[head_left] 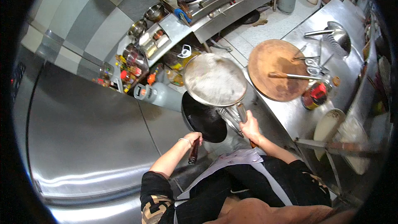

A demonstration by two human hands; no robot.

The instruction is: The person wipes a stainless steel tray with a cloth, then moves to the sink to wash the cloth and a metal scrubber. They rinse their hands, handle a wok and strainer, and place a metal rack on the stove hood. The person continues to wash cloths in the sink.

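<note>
My left hand [193,138] is closed round the dark handle of a black wok [205,121], whose pan hangs over the floor in front of me. In my right hand [250,127] are the handles of a round wire-mesh strainer [216,79] and of other metal utensils [229,116] bunched below it; which utensils they are I cannot tell. The strainer's disc covers the far part of the wok. Right of the strainer, a round wooden chopping board [264,59] lies on the steel worktop, with scissors [312,66] and a wooden-handled tool [277,75] on it.
The steel worktop [287,119] runs along my right, bearing a red-labelled jar [314,95] and a perforated skimmer [337,42]. At my left is a large steel surface [93,137]. A gas cylinder [164,95], a seasoning tray [154,42] and a steel stove [236,9] stand ahead.
</note>
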